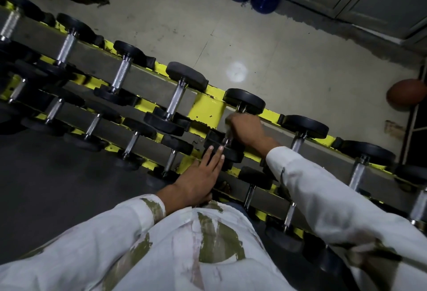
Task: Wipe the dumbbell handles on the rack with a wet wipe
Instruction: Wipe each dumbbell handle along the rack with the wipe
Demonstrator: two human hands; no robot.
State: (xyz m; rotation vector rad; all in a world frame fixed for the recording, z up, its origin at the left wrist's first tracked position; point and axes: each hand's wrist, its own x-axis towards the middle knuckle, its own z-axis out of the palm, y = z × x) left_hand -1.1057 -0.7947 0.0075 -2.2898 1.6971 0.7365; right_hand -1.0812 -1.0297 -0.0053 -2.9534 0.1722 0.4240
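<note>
- Step in hand: wiping one handle on the upper tier of the yellow rack (206, 110), just right of the frame's centre.
- The right hand (246, 128) is curled round the handle (228, 139) of a black-headed dumbbell (246, 101) and covers most of it. Only a short bright stretch shows below the fist.
- The wet wipe cannot be made out; presumably it sits inside that grip.
- The left hand (199, 175) lies flat with fingers straight, its tips touching the dumbbell's near head (231, 155), seemingly to steady it.
- Next move, as I judge it: rub or twist along the bar, then let go and shift to a neighbouring handle (297, 143), perhaps the one further right in the frame, without letting the wipe slip out.
</note>
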